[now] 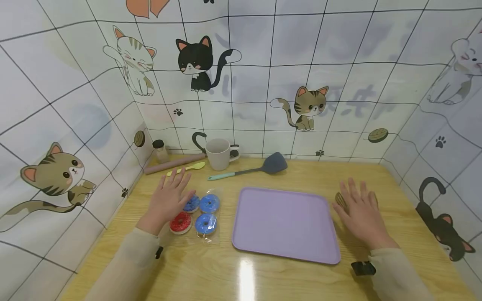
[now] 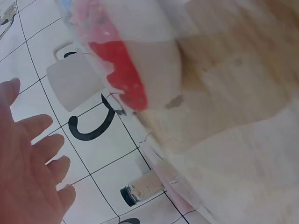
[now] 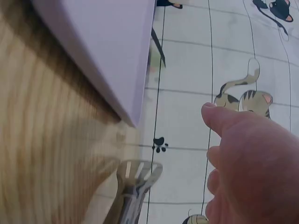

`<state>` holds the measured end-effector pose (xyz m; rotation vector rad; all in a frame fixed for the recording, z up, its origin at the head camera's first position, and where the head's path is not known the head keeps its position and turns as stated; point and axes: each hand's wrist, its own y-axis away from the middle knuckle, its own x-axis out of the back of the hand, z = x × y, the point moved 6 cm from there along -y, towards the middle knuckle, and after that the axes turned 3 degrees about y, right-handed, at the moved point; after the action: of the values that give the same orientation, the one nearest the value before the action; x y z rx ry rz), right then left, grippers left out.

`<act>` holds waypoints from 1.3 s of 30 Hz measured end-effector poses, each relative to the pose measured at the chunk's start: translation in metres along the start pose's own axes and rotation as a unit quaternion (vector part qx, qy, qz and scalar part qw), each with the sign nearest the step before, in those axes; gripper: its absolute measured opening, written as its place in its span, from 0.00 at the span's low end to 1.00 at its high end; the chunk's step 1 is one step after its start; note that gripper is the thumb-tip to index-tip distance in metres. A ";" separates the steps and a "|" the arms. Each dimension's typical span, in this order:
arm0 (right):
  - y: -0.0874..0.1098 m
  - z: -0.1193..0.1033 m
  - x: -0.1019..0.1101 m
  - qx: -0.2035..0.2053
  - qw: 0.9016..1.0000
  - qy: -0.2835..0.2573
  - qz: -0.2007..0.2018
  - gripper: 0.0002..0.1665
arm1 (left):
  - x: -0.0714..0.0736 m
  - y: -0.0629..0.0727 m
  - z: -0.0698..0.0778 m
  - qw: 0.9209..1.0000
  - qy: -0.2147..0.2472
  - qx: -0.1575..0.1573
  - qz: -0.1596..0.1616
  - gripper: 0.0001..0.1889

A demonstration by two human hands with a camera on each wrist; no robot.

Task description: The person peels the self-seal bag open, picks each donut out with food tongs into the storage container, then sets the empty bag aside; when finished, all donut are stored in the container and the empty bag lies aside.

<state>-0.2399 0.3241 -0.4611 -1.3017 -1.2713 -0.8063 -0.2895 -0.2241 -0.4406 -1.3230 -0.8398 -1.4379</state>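
The left hand [image 1: 165, 205] is held palm down with fingers straight and spread, and nothing is gripped by it. Part of a clear packet [image 1: 200, 215] is covered by it in the head view; whether the packet is touched cannot be told. Four ring-shaped doughnuts [image 1: 206, 224] are enclosed in the packet, three topped in blue and one in red.

The right hand [image 1: 359, 215] is likewise held with fingers extended, and nothing is grasped. A slotted, shiny utensil [image 3: 135, 186] is seen near it in the right wrist view and is partly hidden by it in the head view.

Between the hands, a lilac tray [image 1: 286, 225] is laid flat on the wooden table [image 1: 211, 271], just beside the packet. Behind these, a dark-bladed spatula [image 1: 272, 164] with a mint handle is placed near a pale mug [image 1: 217, 154]. A yellow spoon [image 1: 196, 166], a brownish rod [image 1: 175, 163] and a black-capped jar [image 1: 160, 151] are set farther left. The tiled wall [image 1: 248, 83] is decorated with cartoon cats.
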 end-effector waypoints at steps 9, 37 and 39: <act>-0.004 -0.042 -0.005 0.047 0.998 -0.026 0.036 0.31 | 0.001 0.007 -0.014 0.999 0.023 0.001 0.035 0.28; -0.025 -0.211 -0.049 0.212 0.966 -0.146 -0.015 0.14 | 0.006 0.036 -0.086 0.975 0.197 0.005 -0.101 0.16; -0.027 -0.220 -0.053 0.220 0.964 -0.144 -0.030 0.13 | 0.004 0.036 -0.086 0.974 0.201 0.006 -0.107 0.16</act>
<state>-0.2296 0.0967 -0.4672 -1.0435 -1.6183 -0.3467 -0.2815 -0.3158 -0.4562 -0.9031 -0.7305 -1.7917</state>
